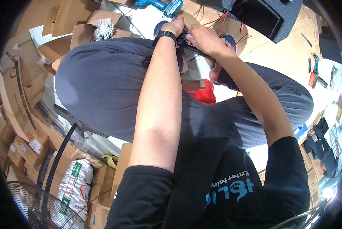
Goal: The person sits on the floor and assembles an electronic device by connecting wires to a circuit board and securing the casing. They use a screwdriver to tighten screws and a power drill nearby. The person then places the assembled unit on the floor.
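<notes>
Black part (184, 40) sits between left hand (173, 26) and right hand (206, 38); fingers curled, can't tell grip. Teal power tool (172, 7) just beyond left.

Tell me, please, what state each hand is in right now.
Left hand: at a dark object; grip cannot be told.
Right hand: at the same object; grip cannot be told.

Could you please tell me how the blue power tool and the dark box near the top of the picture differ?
Colour: the blue power tool is bright, while the dark box is grey-black.
Size: the tool looks much smaller than the box.
Shape: the tool has a slim handle; the box is broad and angular.
Both reach the picture's upper edge.
</notes>
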Action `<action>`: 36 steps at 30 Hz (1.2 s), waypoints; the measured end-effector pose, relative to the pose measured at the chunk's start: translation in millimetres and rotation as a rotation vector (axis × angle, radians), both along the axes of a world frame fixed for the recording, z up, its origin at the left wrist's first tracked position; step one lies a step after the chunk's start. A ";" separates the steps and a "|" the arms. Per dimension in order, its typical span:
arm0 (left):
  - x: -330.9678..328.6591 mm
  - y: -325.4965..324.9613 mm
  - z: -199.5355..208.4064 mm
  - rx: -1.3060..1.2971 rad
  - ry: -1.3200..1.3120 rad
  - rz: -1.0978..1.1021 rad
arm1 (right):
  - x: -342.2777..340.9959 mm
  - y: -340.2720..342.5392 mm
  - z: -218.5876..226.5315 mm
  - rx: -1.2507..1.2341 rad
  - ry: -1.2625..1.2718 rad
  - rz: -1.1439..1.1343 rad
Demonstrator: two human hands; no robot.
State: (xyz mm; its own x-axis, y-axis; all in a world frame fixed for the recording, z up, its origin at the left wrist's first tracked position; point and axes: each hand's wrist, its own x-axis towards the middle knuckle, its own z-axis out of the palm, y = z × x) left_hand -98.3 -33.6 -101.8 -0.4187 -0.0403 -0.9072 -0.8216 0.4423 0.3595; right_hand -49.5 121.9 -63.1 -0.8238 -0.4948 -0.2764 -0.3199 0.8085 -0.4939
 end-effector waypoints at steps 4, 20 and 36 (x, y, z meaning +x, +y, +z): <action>2.0 -0.4 0.1 0.039 -0.026 0.043 | -0.4 0.1 0.0 0.024 -0.058 0.008; 5.4 -2.5 9.8 -0.013 -0.008 0.038 | 1.8 -1.7 -6.8 0.053 -0.036 0.069; -0.7 -4.6 -45.2 -0.010 0.013 -0.015 | 25.4 41.3 62.1 -0.198 -0.310 -0.561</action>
